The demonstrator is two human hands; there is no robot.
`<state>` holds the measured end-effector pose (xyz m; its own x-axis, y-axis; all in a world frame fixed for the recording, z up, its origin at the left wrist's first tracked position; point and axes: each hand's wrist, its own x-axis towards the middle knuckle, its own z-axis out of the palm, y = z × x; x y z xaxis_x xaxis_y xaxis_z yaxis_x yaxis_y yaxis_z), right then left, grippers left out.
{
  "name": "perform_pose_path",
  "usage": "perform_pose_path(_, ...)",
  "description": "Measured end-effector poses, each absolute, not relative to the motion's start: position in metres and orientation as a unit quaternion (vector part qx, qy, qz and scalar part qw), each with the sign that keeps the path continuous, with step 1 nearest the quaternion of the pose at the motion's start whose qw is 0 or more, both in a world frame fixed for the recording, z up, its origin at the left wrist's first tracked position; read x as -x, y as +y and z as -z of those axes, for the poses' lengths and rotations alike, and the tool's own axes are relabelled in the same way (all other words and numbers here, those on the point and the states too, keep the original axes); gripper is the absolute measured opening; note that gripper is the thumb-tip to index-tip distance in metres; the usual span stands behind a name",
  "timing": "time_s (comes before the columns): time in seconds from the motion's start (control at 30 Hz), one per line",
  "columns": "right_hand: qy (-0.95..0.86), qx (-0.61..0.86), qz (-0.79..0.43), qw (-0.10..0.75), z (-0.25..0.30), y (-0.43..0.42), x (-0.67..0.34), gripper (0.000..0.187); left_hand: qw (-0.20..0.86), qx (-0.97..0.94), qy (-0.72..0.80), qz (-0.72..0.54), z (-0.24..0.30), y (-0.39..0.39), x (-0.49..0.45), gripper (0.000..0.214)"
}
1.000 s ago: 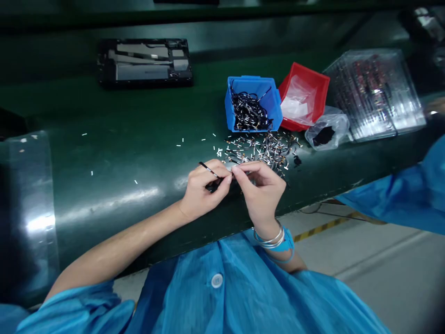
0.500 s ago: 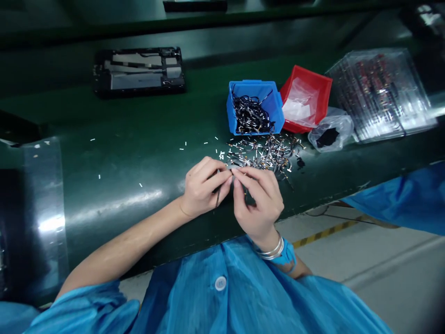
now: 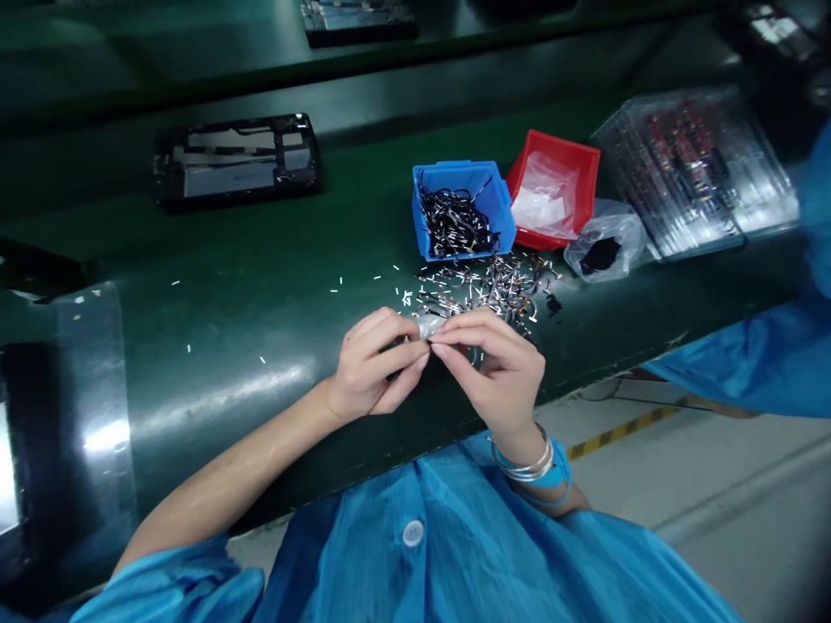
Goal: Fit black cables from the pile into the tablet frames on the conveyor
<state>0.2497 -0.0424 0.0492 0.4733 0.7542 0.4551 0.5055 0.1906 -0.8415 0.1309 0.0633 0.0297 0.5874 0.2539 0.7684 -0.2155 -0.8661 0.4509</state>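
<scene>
My left hand (image 3: 380,365) and my right hand (image 3: 497,368) meet fingertip to fingertip above the table's front part. Both are closed in a pinch on a small dark cable-like piece (image 3: 429,344), mostly hidden by the fingers. Just behind the fingertips shows a whitish, glossy patch (image 3: 429,325), too small to identify. A loose heap of short dark cables (image 3: 503,285) with metallic ends lies beyond my right hand, with small white slips scattered around it. Behind the heap, a blue bin (image 3: 464,168) holds more black cables (image 3: 454,225).
A red bin (image 3: 588,186) with clear plastic bags stands beside the blue one. Further right are an open bag (image 3: 629,229) with dark contents and stacked clear trays (image 3: 705,177). A black device frame (image 3: 237,160) lies back left. Another person's blue sleeve (image 3: 746,355) is at right.
The view has shifted slightly. My right hand's pinch has changed, with its thumb and index finger stretched toward the left fingertips. The dark strip below my left hand no longer shows.
</scene>
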Motion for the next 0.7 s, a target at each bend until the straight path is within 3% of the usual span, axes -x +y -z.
perform_pose_path(0.27, -0.475, 0.608, -0.129, 0.623, -0.045, -0.04, -0.245, 0.008, 0.317, -0.825, 0.029, -0.468, -0.035, 0.057, -0.132, 0.009)
perform_pose_path(0.7, -0.54, 0.606, 0.0, 0.583, -0.038, -0.04, -0.245, 0.025, 0.309, -0.829, 0.047, -0.464, -0.033, 0.057, -0.132, 0.009)
